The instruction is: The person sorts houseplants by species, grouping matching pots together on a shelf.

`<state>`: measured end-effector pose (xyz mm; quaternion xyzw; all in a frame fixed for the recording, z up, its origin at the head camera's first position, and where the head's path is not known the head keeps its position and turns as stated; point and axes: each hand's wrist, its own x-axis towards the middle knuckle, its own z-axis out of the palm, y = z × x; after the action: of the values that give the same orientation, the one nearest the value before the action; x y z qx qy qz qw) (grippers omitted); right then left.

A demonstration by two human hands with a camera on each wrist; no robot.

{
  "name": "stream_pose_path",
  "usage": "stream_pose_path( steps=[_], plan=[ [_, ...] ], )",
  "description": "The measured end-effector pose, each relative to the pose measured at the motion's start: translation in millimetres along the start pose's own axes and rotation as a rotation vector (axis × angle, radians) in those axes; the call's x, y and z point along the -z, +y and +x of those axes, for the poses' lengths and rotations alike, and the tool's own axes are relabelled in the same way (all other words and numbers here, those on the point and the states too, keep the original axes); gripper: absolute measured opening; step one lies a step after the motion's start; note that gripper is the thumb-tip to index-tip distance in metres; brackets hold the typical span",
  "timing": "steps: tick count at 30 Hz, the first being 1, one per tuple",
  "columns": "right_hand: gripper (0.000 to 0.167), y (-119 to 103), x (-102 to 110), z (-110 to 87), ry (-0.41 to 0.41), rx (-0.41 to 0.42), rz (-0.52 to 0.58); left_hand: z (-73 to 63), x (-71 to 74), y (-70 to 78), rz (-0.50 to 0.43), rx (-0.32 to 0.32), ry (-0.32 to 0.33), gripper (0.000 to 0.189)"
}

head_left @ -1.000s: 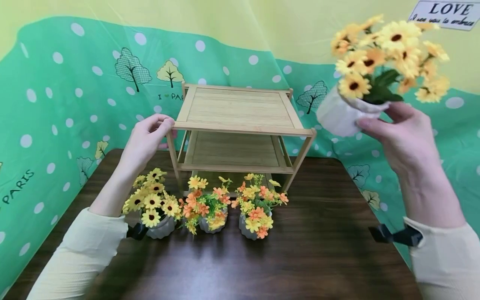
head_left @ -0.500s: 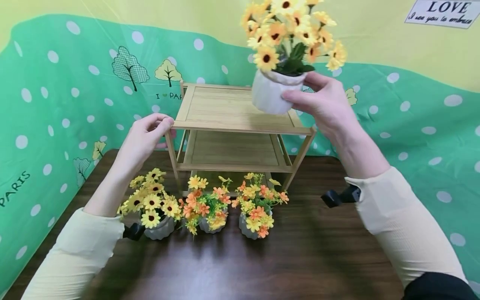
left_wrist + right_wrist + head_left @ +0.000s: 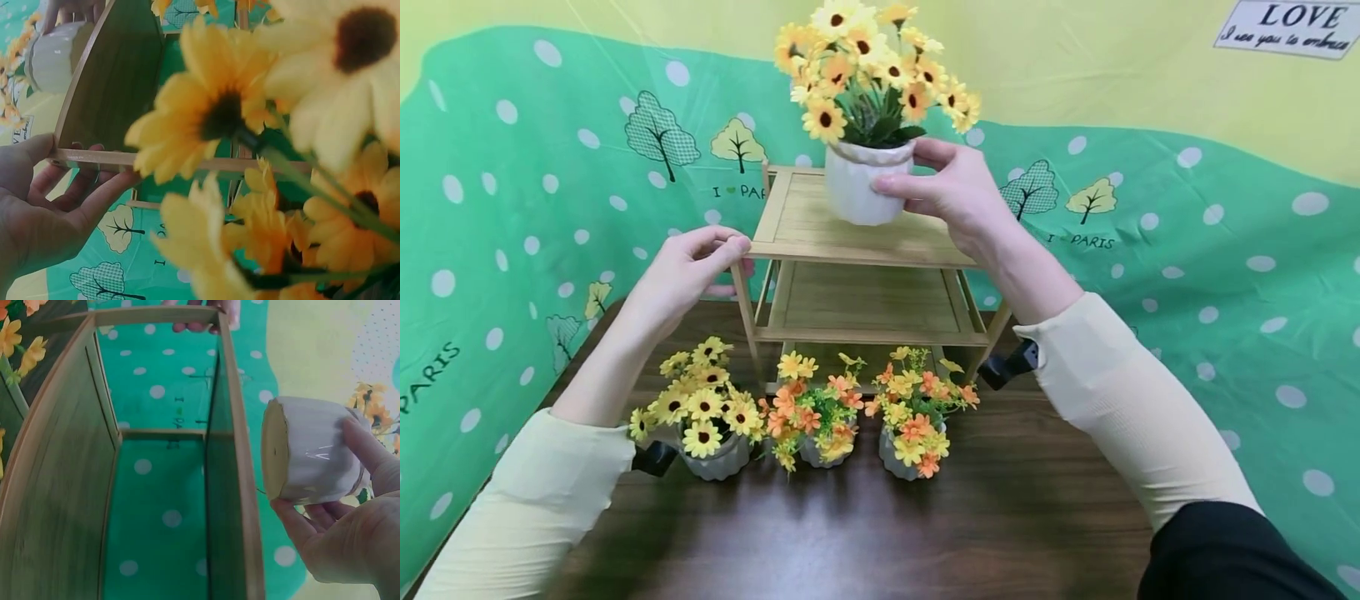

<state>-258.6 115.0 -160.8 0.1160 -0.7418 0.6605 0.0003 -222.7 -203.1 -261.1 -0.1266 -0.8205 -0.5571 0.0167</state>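
Note:
My right hand (image 3: 958,196) grips a white ribbed flower pot (image 3: 865,187) of yellow artificial daisies (image 3: 872,75) by its right side. The pot is upright over the top board of a wooden shelf rack (image 3: 865,258). In the right wrist view, a gap shows between the pot's base (image 3: 275,450) and the rack. My left hand (image 3: 688,271) holds the rack's front left corner. Seen from the left wrist, the thumb and fingers (image 3: 109,194) are around the corner post, partly behind close, blurred yellow flowers (image 3: 219,112).
Several other potted flowers stand on the dark wooden table (image 3: 880,542) before the rack: a yellow daisy pot (image 3: 718,458) at left, an orange and yellow one (image 3: 816,408) in the middle and another (image 3: 913,417) at right. A patterned green and yellow cloth (image 3: 1150,200) hangs behind.
My right hand has carried the daisy pot leftward from the far right to above the rack's top board, and the pot has come from tilted to upright. The left hand stays at the corner.

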Motion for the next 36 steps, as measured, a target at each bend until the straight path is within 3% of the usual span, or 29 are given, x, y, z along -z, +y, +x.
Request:
stream_pose_path(
  steps=[9, 18, 30, 36],
  plan=[
    [0.084, 8.6, -28.1, 15.1, -0.046, -0.033, -0.032, 5.2, 6.3, -3.2, -0.002, -0.022, -0.062, 0.043],
    [0.095, 20.7, -44.7, 22.3, -0.042, -0.060, -0.018, 6.7, 6.6, -5.0, -0.013, -0.033, -0.073, 0.042],
    [0.100, 21.5, -47.7, 21.3, -0.013, -0.060, -0.205, 7.2, 5.7, -4.2, -0.004, -0.053, -0.065, 0.039],
    [0.098, 25.0, -50.0, 19.2, -0.044, -0.019, -0.257, 5.2, 8.7, -5.0, -0.003, -0.049, -0.068, 0.039]
  ],
)
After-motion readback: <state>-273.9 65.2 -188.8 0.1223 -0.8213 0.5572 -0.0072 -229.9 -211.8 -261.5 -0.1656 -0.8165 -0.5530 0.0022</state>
